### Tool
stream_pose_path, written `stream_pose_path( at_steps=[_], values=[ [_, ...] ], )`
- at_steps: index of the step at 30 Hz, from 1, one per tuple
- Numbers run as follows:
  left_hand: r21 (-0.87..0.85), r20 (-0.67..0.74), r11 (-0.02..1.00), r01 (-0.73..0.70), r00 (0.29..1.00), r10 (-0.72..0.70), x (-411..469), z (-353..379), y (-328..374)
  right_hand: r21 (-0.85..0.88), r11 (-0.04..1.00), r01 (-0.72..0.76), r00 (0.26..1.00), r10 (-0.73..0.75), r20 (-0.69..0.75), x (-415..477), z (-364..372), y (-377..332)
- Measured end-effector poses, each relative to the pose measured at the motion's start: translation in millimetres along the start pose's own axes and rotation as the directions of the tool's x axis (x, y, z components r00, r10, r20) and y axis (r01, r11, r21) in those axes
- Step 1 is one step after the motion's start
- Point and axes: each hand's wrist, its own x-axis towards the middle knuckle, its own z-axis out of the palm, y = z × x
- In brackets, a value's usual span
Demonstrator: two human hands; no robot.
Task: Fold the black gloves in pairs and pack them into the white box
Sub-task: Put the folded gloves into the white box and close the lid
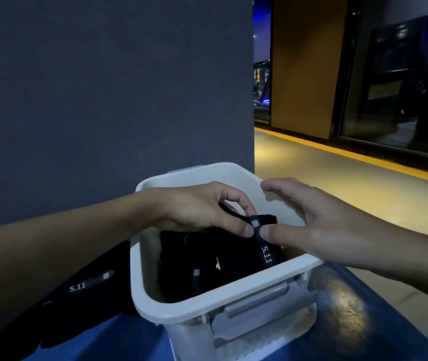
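Pinching folded black fabric glove pair by its lettered strap with left hand, inside the white plastic box; steadying with spread right hand, thumb against strap. Best lowered flat beside packed pairs, keeping fold closed.

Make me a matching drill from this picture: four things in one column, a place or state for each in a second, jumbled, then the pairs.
Column one
1. left hand
2. right hand
3. white box
4. loose glove

Column two
A. lies outside the box, at its left
B. thumb touches the held glove, fingers straight
C. pinches the held glove over the box
D. stands on the blue table, packed gloves inside

Pairs: 1-C, 2-B, 3-D, 4-A
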Motion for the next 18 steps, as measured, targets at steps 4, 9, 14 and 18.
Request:
stream_pose_path(
  at_steps=[4,9,14,18],
  values=[
    [0.058,0.068,0.998,0.005,0.998,-0.009,3.7,5.5,-2.7,0.001,1.000,0.004,1.000,-0.004,-0.002,0.8,-0.7,3.1],
    [-0.029,0.107,1.000,0.005,0.994,-0.002,5.8,3.9,-2.8,0.018,1.000,0.008,1.000,-0.008,0.000,0.1,-0.4,3.8],
    [0.271,0.053,0.960,-0.077,0.997,0.065,9.9,10.1,-9.5,0.007,1.000,0.001,1.000,-0.001,-0.017,-0.9,0.4,2.3],
    [0.311,0.087,0.942,-0.129,0.990,0.107,8.0,6.5,-7.8,0.028,1.000,0.002,0.999,-0.003,0.035,-7.8,-5.0,2.9]
  ],
)
